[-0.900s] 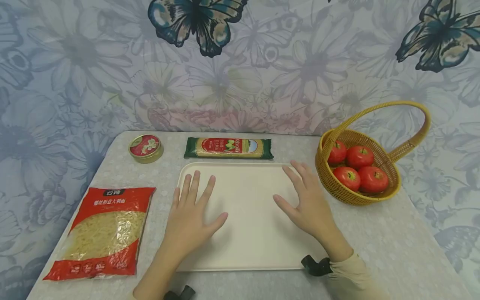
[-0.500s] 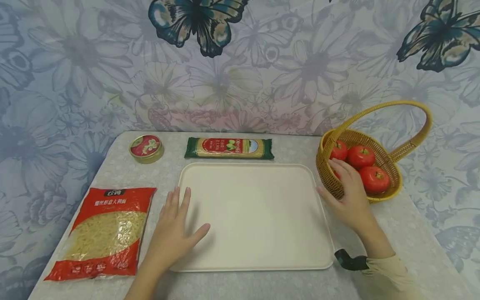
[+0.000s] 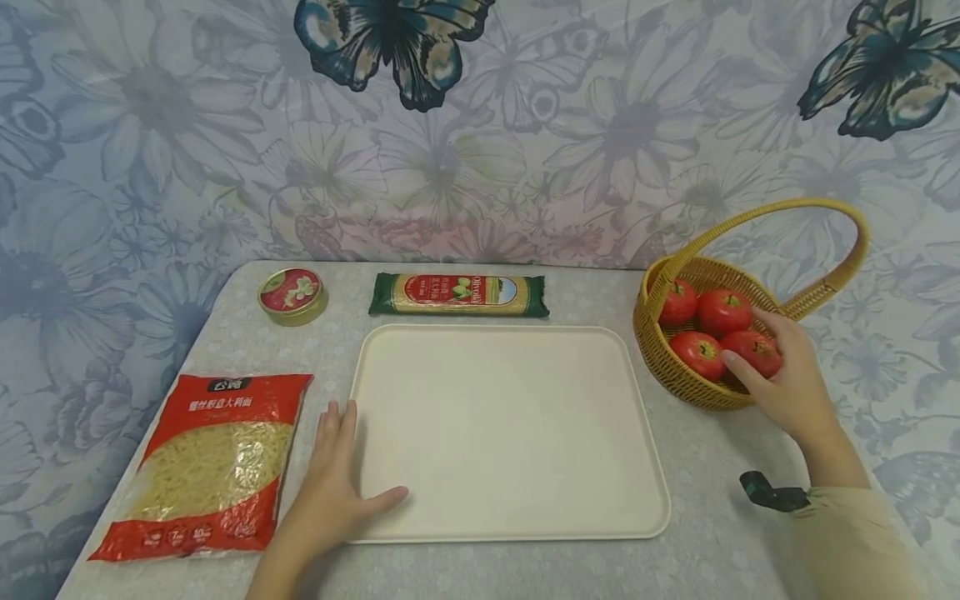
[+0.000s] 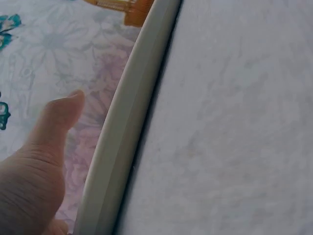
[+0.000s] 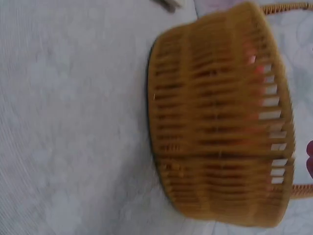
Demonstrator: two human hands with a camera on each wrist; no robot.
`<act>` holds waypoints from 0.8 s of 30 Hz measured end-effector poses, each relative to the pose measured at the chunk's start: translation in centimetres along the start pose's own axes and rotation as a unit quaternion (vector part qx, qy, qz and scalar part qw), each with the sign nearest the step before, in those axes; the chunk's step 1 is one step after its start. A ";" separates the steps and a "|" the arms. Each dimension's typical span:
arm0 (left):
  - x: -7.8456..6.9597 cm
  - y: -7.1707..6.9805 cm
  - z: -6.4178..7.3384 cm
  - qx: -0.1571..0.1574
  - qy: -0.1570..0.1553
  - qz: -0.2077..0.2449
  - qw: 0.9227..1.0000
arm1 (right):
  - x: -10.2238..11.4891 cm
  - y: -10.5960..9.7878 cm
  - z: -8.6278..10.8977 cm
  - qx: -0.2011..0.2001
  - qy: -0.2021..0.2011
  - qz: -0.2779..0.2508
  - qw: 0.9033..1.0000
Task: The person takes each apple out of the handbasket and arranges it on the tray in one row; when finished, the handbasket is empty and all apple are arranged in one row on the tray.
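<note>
At the basket on the right, my right hand reaches over the near rim onto the front right red apple. Its thumb lies along the apple's left side and the fingers curl behind it. Several red apples, one of them nearest the thumb, sit in the yellow wicker basket. The right wrist view shows only the basket's side, not the hand. My left hand is at the left edge of the cream tray, fingers straight and thumb spread over the rim, holding nothing.
A red bag of spiral pasta lies left of the left hand. Behind the tray are a round tin and a green-ended pack of spaghetti. The basket's tall handle arches over its right side.
My right hand has moved right from above the tray, across the basket's front, to the front right apple. My left hand has drawn back and left to the tray's edge.
</note>
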State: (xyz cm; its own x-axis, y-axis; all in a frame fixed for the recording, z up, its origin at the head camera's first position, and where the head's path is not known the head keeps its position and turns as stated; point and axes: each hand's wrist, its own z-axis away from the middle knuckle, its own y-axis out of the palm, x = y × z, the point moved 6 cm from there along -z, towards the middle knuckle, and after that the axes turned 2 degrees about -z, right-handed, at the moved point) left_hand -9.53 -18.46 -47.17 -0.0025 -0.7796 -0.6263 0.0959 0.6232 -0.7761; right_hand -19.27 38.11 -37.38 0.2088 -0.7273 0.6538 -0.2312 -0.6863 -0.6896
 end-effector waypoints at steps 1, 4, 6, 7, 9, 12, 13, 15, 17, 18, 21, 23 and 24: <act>0.2 0.1 0.1 0.002 0.000 0.004 1.000 | -0.6 -0.2 -0.1 0.004 0.005 0.003 1.000; 0.5 0.4 0.4 0.007 0.004 0.011 1.000 | -2.1 -0.8 -0.4 0.011 0.016 0.011 1.000; 0.6 0.5 0.6 0.010 0.009 0.008 1.000 | -2.8 -1.1 -0.6 0.019 0.018 0.015 1.000; 0.6 0.6 0.7 0.012 0.011 0.005 1.000 | -3.2 -1.2 -0.7 0.024 0.021 0.020 0.999; 0.7 0.6 0.8 0.020 0.011 -0.002 1.000 | -3.7 -1.3 -0.9 0.037 0.022 0.022 0.999; 0.9 0.7 0.9 0.034 0.006 -0.014 0.999 | -4.2 -1.4 -1.1 0.060 0.036 0.030 0.997; 1.0 0.7 0.9 0.037 0.006 -0.017 0.999 | -4.4 -1.3 -1.1 0.066 0.041 0.031 0.996; 1.1 0.7 1.0 0.040 0.010 -0.021 0.999 | -4.8 -1.3 -1.1 0.078 0.053 0.037 0.995; 1.0 0.6 1.0 0.036 0.021 -0.023 0.999 | -5.2 -1.2 -1.2 0.087 0.062 0.044 0.993; 1.0 0.6 1.0 0.035 0.026 -0.023 0.999 | -5.3 -1.1 -1.2 0.091 0.065 0.047 0.993; 0.9 0.4 1.2 0.036 0.034 -0.021 0.999 | -5.7 -0.8 -1.4 0.104 0.068 0.057 0.991; 0.9 0.3 1.3 0.040 0.033 -0.017 0.998 | -5.8 -0.6 -1.6 0.114 0.066 0.065 0.989; 0.9 0.3 1.4 0.044 0.030 -0.015 0.998 | -5.9 -0.5 -1.7 0.121 0.067 0.073 0.988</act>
State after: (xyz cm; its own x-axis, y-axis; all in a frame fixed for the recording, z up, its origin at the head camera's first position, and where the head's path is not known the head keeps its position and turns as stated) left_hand -8.14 -19.08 -47.92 -0.0669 -0.7908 -0.6085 0.1822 0.5899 -0.7867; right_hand -22.01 42.81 -40.34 0.0590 -0.8228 0.5652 -0.0130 -0.5668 -0.8238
